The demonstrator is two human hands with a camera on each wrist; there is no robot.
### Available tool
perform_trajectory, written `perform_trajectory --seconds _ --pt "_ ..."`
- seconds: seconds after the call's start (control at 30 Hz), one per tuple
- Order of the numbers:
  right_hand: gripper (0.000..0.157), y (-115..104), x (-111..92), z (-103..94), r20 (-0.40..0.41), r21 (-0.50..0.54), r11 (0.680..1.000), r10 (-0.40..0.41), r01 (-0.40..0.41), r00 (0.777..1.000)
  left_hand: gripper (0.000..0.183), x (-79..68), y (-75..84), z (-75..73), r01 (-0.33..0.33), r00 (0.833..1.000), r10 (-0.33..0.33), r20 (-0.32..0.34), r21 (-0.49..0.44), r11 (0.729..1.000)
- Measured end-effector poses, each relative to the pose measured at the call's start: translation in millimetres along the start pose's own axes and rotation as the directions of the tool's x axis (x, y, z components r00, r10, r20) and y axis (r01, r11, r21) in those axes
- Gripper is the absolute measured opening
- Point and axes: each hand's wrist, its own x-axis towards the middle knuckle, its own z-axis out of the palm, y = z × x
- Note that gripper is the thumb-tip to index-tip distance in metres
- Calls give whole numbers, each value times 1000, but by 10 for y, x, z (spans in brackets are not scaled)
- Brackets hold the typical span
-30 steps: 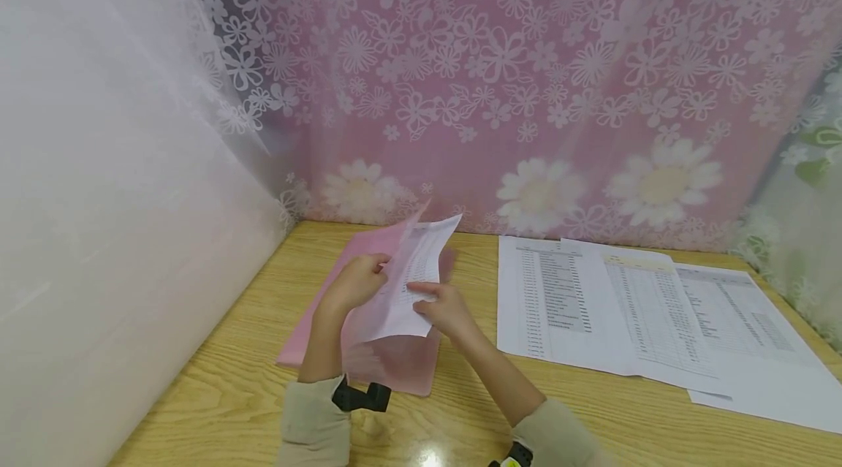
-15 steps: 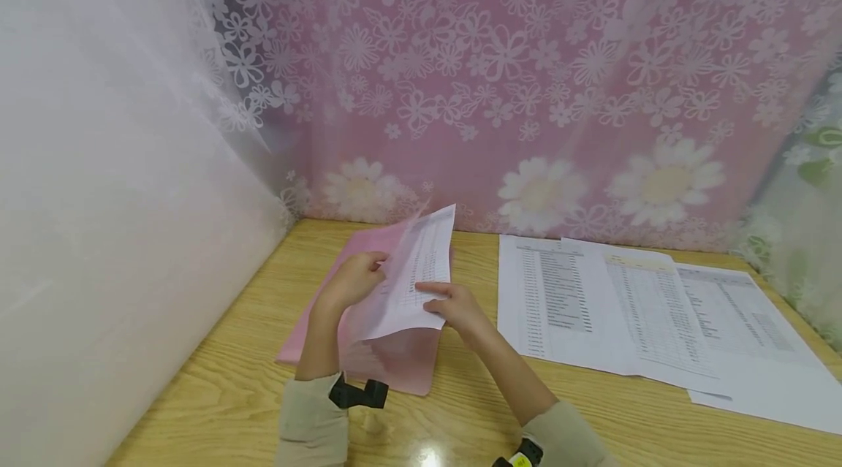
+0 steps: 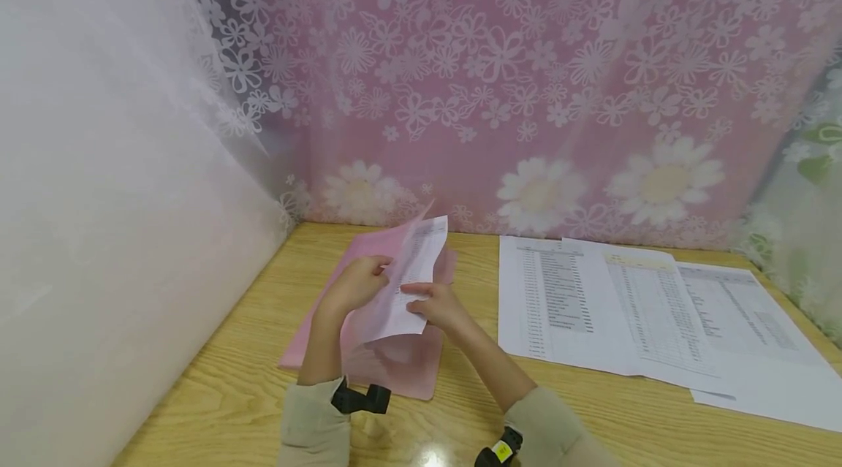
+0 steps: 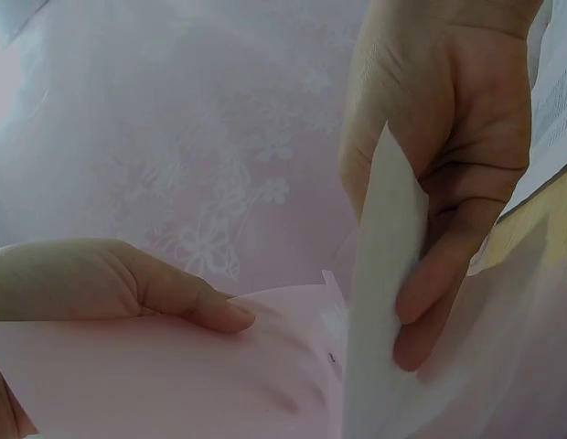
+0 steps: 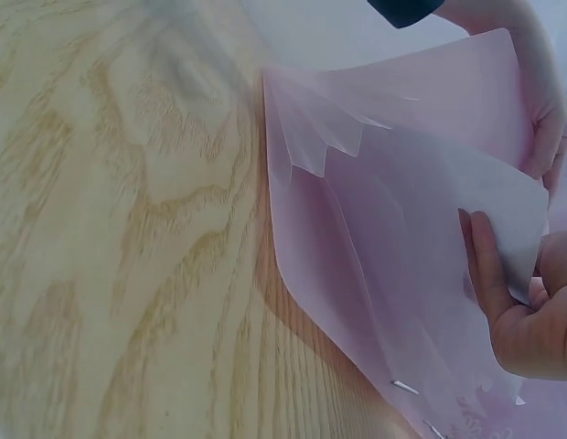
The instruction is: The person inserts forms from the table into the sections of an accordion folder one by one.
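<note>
The left hand (image 3: pixel 358 283) pinched the raised flap of the pink folder (image 3: pixel 404 373), while the right hand's (image 3: pixel 444 308) thumb and fingers closed on the printed paper (image 3: pixel 426 251), between flap and base above the counter (image 3: pixel 210 401). Holding the flap wide and the sheet lightly bowed seemed best to avoid creases. The folder looked smooth, translucent plastic, its inner leaves stepped; the counter, grained wood.

Left hand (image 3: pixel 355 284) and right hand (image 3: pixel 441 308) each pinch, fingertips (image 3: pixel 409 289) near one another; behind the fingers, wrists (image 3: pixel 467 329) lie apart, forearms (image 3: pixel 500 370) converging.
</note>
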Motion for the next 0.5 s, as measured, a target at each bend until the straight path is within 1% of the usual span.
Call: perform_trajectory --seconds 0.27,0.5 --pt "38 -29 58 100 8 54 998 21 -22 1000 36 -17 29 -4 -25 1000 25 -1 -11 1000" --pt "38 -19 85 163 -1 -31 999 -8 8 1000 36 -21 37 9 -23 1000 23 13 -37 999"
